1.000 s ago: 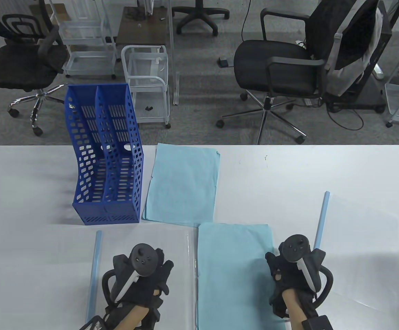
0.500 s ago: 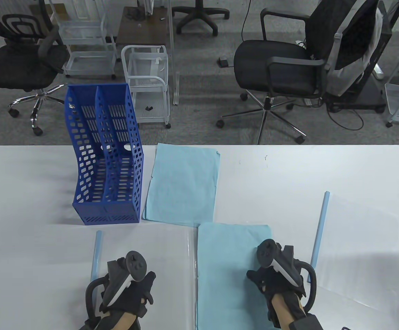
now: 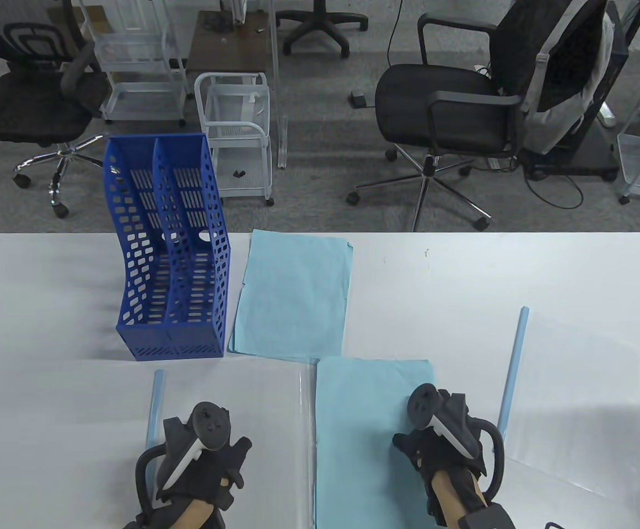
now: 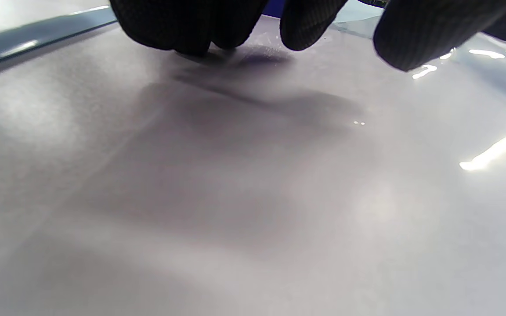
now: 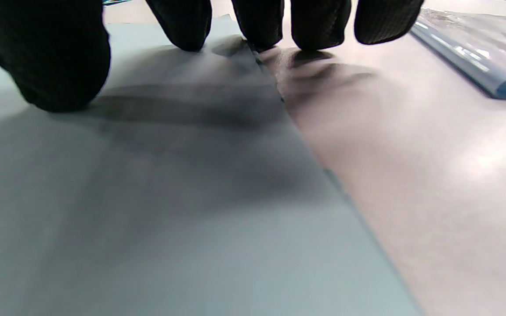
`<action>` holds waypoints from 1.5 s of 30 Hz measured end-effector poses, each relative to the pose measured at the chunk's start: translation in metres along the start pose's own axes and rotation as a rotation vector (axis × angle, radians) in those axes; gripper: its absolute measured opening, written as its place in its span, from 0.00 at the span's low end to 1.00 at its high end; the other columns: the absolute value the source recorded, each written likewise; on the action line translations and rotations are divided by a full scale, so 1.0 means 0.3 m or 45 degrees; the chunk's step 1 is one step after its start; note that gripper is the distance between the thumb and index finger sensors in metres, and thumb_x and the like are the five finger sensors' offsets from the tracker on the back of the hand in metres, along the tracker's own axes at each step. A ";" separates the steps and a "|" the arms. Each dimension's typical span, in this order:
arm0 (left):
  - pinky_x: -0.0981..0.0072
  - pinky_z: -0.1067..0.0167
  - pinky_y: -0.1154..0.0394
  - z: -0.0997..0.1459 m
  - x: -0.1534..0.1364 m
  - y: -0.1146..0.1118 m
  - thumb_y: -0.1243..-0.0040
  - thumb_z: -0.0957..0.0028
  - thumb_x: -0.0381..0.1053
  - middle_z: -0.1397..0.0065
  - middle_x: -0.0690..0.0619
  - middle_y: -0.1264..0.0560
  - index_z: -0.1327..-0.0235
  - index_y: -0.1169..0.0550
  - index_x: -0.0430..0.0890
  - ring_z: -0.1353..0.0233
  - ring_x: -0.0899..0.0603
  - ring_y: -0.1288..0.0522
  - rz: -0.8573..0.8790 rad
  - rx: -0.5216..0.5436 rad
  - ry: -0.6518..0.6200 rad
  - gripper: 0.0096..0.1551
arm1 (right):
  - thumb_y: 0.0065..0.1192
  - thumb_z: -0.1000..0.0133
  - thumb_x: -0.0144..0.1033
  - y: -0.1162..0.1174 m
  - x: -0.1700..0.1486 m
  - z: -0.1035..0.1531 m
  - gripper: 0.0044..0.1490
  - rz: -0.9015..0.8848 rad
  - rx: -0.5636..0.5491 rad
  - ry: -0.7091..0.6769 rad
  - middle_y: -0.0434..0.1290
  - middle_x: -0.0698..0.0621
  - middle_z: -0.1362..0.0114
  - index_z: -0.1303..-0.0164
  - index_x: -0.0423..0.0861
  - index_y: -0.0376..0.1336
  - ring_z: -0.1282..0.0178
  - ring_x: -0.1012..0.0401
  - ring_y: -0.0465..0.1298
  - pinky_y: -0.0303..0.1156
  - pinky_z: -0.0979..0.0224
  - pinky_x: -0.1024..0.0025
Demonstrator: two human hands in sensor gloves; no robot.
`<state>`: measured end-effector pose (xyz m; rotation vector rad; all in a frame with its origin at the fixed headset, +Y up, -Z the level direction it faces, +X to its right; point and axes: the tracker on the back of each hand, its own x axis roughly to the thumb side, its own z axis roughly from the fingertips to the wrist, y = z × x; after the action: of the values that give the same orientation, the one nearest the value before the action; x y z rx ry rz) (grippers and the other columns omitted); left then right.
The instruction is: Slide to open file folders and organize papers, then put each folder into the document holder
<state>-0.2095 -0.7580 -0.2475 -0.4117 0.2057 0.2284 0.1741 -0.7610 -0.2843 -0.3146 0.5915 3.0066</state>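
Gloved fingertips [image 5: 314,26] of the right hand [image 3: 444,441] press down, slightly spread, along the right edge of a blue paper sheet [image 3: 369,441] lying in the open clear folder [image 3: 275,419]. The left hand [image 3: 204,457] rests flat fingers, a little apart, on the folder's glossy left leaf. Thin and slippery, the sheet probably lifts best by an edge. The blue document holder [image 3: 171,275] stands behind. No writing is legible anywhere.
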 end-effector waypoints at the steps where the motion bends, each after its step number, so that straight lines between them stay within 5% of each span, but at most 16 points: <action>1: 0.42 0.28 0.30 -0.002 -0.001 -0.002 0.38 0.51 0.71 0.16 0.45 0.34 0.19 0.32 0.58 0.21 0.33 0.32 0.011 -0.005 -0.009 0.46 | 0.67 0.55 0.66 0.000 0.001 0.000 0.55 0.002 0.002 0.001 0.48 0.45 0.12 0.21 0.59 0.48 0.16 0.38 0.53 0.54 0.20 0.35; 17: 0.44 0.28 0.30 0.025 0.071 -0.040 0.39 0.51 0.71 0.16 0.47 0.35 0.19 0.34 0.57 0.23 0.35 0.33 0.220 -0.148 -0.317 0.45 | 0.66 0.55 0.66 0.000 0.008 -0.002 0.55 0.014 0.014 0.007 0.47 0.44 0.12 0.20 0.59 0.48 0.16 0.37 0.53 0.54 0.20 0.35; 23: 0.46 0.28 0.31 0.022 0.167 -0.108 0.39 0.50 0.69 0.15 0.48 0.37 0.19 0.35 0.55 0.23 0.36 0.34 0.568 -0.371 -0.578 0.45 | 0.66 0.55 0.66 0.000 0.010 -0.003 0.55 0.016 0.013 0.005 0.47 0.44 0.12 0.20 0.59 0.47 0.16 0.37 0.53 0.53 0.20 0.35; 28: 0.39 0.20 0.41 0.016 0.258 -0.157 0.38 0.50 0.66 0.11 0.58 0.42 0.19 0.36 0.59 0.14 0.36 0.43 0.859 -0.601 -0.906 0.43 | 0.66 0.55 0.66 0.000 0.010 -0.003 0.55 0.016 0.015 0.002 0.47 0.44 0.12 0.20 0.59 0.47 0.16 0.37 0.53 0.53 0.20 0.35; 29: 0.39 0.19 0.42 0.015 0.263 -0.155 0.38 0.50 0.65 0.11 0.60 0.42 0.20 0.35 0.60 0.12 0.43 0.43 0.902 -0.594 -0.964 0.42 | 0.66 0.55 0.66 0.001 0.010 -0.004 0.55 0.016 0.015 0.001 0.47 0.44 0.12 0.20 0.59 0.47 0.16 0.37 0.53 0.53 0.20 0.35; 33: 0.37 0.20 0.41 0.016 0.242 -0.118 0.37 0.49 0.63 0.13 0.61 0.36 0.23 0.30 0.61 0.12 0.43 0.38 1.155 -0.458 -1.137 0.38 | 0.66 0.55 0.66 0.001 0.011 -0.004 0.55 0.016 0.015 0.000 0.47 0.44 0.12 0.20 0.59 0.47 0.16 0.37 0.53 0.53 0.20 0.35; 39: 0.37 0.22 0.40 -0.003 0.198 -0.092 0.36 0.49 0.62 0.14 0.53 0.38 0.23 0.30 0.53 0.15 0.38 0.40 1.167 -0.337 -0.877 0.39 | 0.66 0.55 0.66 0.002 0.011 -0.004 0.55 0.016 0.016 -0.001 0.47 0.44 0.12 0.20 0.59 0.47 0.16 0.37 0.53 0.53 0.20 0.34; 45: 0.39 0.20 0.46 -0.031 0.292 -0.102 0.36 0.51 0.67 0.11 0.50 0.48 0.21 0.33 0.46 0.13 0.36 0.50 0.321 -0.176 -0.304 0.48 | 0.66 0.55 0.66 0.002 0.011 -0.005 0.55 0.017 0.015 -0.002 0.47 0.44 0.12 0.20 0.59 0.47 0.16 0.37 0.53 0.53 0.20 0.35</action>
<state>-0.1194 -0.7737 -0.2657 -0.4916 0.0062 0.5383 0.1710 -0.7620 -0.2860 -0.3089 0.6133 3.0146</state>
